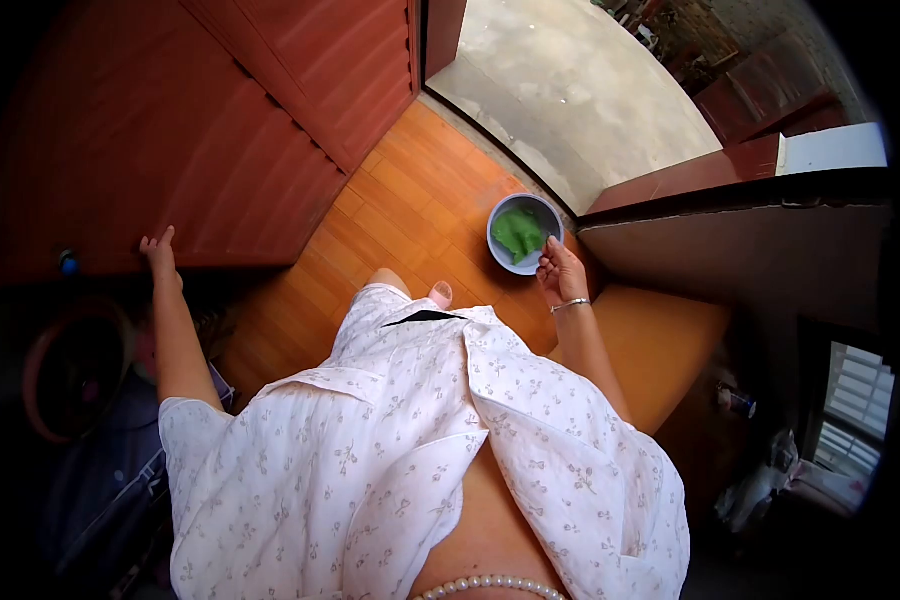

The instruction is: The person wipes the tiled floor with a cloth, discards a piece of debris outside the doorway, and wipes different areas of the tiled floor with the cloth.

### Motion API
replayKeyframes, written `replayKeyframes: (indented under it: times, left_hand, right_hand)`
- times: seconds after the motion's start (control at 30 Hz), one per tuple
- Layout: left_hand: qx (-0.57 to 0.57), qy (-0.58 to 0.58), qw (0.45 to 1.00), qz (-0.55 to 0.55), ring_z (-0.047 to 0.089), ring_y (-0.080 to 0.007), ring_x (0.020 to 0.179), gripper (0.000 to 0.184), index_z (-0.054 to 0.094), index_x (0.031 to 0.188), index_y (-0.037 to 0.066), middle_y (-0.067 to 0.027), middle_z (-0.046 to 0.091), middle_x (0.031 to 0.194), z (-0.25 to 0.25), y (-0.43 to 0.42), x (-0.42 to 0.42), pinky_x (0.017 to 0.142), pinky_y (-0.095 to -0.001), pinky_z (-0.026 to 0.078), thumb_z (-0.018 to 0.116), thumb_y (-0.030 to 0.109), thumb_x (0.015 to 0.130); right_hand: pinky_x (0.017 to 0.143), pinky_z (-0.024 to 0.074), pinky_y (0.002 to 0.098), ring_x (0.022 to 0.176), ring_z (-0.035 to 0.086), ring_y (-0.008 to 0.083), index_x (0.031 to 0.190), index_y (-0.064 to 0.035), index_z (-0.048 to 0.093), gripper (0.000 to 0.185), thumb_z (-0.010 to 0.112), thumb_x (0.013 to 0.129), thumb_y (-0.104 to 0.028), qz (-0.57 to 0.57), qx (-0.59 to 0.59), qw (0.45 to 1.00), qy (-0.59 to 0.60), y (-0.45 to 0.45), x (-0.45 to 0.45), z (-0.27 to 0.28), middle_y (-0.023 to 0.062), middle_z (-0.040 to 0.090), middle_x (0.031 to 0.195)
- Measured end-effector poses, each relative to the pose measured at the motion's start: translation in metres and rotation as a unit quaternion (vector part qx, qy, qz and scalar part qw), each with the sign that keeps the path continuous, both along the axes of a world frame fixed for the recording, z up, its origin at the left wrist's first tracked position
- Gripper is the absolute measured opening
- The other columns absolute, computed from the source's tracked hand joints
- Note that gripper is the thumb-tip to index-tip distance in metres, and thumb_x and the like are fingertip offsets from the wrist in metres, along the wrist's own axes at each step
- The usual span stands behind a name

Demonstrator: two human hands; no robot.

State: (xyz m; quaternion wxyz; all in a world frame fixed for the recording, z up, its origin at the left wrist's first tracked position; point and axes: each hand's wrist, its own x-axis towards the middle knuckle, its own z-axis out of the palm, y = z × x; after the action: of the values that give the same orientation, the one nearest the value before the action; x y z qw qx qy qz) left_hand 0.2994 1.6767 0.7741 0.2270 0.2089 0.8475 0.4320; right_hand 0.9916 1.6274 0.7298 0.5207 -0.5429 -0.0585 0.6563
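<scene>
Panelling (270, 160) in dull red takes up the whole left side, rising close in front of the person's left hand (160, 254). Orange-brown floorboards (370, 215) stretch to an open doorway, and past its sill I see pale concrete ground (560, 90), with dark clutter (675, 40) at its far end. A dark brown wall (760, 245) hems in the right side, and a tan wooden surface (660, 325) lies beside the right forearm. Low on the left, in shadow, there's a round thing with a reddish rim (38, 370), too dim to make out. Over to the right, a barred window (855, 395) lets in light.

Near the sill is a pale blue-grey basin (543, 212), just ahead of the person and to the right, with a crumpled green cloth (517, 235) inside. The right hand (561, 270), a bracelet (570, 305) at its wrist, has its grip curled closed on the basin's near right rim; whether it bears the weight, I can't tell. The left grip is loose, fingers spread and holding nothing, by the panelling's lower edge; I can't say if they touch it. A small blue fitting (67, 263) shows farther left.
</scene>
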Motion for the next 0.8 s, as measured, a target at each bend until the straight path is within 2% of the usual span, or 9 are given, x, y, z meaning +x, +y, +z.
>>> replayKeyframes:
  times: [0.03,0.1,0.17,0.23,0.5,0.57,0.6,0.63,0.8]
  left_hand:
    - [-0.053,-0.022,0.998,0.011,0.023,-0.0325,0.139,0.095,0.003,0.150,0.011,-0.0161,0.016,0.153,0.024,0.008,0.019,0.111,-0.0477,0.023,0.068,0.028,0.083]
    - [-0.016,-0.058,0.998,0.011,0.013,-0.0324,0.142,0.103,-0.001,0.151,0.013,-0.0164,0.009,0.155,0.020,0.023,0.005,0.114,-0.0457,0.016,0.071,0.030,0.080]
    - [-0.003,-0.055,0.998,0.004,0.010,-0.0336,0.143,0.103,-0.004,0.151,0.014,-0.0168,0.007,0.155,0.023,0.040,-0.003,0.115,-0.0452,0.015,0.070,0.031,0.081]
    - [0.023,-0.059,0.997,0.033,0.016,-0.0337,0.141,0.097,0.001,0.151,0.015,-0.0137,0.005,0.156,0.010,0.057,-0.012,0.113,-0.0478,0.020,0.069,0.029,0.083]
    - [0.177,-0.015,0.983,0.053,0.020,-0.0340,0.140,0.088,0.008,0.151,0.018,-0.0133,0.009,0.155,0.029,0.142,0.054,0.113,-0.0428,0.023,0.065,0.027,0.084]
    - [0.207,-0.017,0.975,0.079,0.023,-0.0318,0.139,0.085,0.009,0.151,0.020,-0.0127,0.012,0.154,0.012,0.164,0.040,0.112,-0.0443,0.025,0.063,0.029,0.085]
    - [0.203,0.001,0.973,0.107,0.033,-0.0328,0.133,0.087,0.012,0.150,0.017,-0.0155,0.020,0.152,0.020,0.179,0.048,0.110,-0.0456,0.028,0.065,0.027,0.082]
    - [0.197,0.028,0.973,0.119,0.033,-0.0302,0.134,0.079,0.020,0.149,0.017,-0.0129,0.024,0.150,0.011,0.190,0.035,0.110,-0.0429,0.029,0.063,0.035,0.085]
    - [0.156,0.009,0.973,0.169,0.035,-0.0322,0.131,0.085,0.016,0.149,0.016,-0.0144,0.023,0.150,0.052,0.236,0.071,0.108,-0.0443,0.031,0.065,0.032,0.081]
  right_hand:
    - [0.049,0.0441,0.0182,0.058,0.056,0.0058,0.083,-0.0112,0.060,0.014,0.067,0.088,-0.023,0.014,0.012,1.000,0.002,0.012,0.005,-0.001,-0.0031,0.060,0.073]
    - [0.049,0.0445,0.0184,0.059,0.056,0.0055,0.084,-0.0110,0.061,0.015,0.067,0.088,-0.024,0.016,0.000,1.000,-0.009,0.036,0.010,0.001,-0.0033,0.060,0.073]
    - [0.049,0.0452,0.0185,0.059,0.056,0.0056,0.084,-0.0112,0.061,0.015,0.067,0.088,-0.024,0.012,-0.004,1.000,0.004,0.061,0.015,-0.005,-0.0032,0.060,0.073]
    - [0.048,0.0456,0.0186,0.059,0.057,0.0055,0.085,-0.0118,0.062,0.015,0.068,0.087,-0.025,-0.001,0.004,1.000,0.006,0.089,0.015,-0.010,-0.0032,0.061,0.073]
    - [0.049,0.0439,0.0197,0.058,0.053,0.0042,0.081,-0.0117,0.060,0.019,0.068,0.087,-0.028,0.007,0.025,1.000,-0.014,0.232,0.011,-0.012,-0.0048,0.058,0.068]
    - [0.050,0.0442,0.0194,0.058,0.054,0.0037,0.079,-0.0120,0.060,0.020,0.067,0.087,-0.029,-0.010,0.008,0.999,-0.036,0.263,0.005,-0.014,-0.0054,0.057,0.066]
    - [0.050,0.0441,0.0194,0.058,0.054,0.0038,0.079,-0.0130,0.060,0.018,0.066,0.087,-0.028,-0.024,-0.001,0.999,-0.032,0.282,0.002,-0.010,-0.0059,0.058,0.068]
    - [0.049,0.0429,0.0194,0.059,0.054,0.0042,0.080,-0.0133,0.060,0.016,0.067,0.087,-0.026,-0.021,0.012,0.999,-0.027,0.300,0.002,-0.012,-0.0056,0.059,0.070]
    - [0.049,0.0423,0.0213,0.059,0.054,0.0054,0.083,-0.0132,0.060,0.015,0.070,0.085,-0.025,-0.070,0.043,0.997,-0.005,0.377,0.010,-0.017,-0.0044,0.060,0.073]
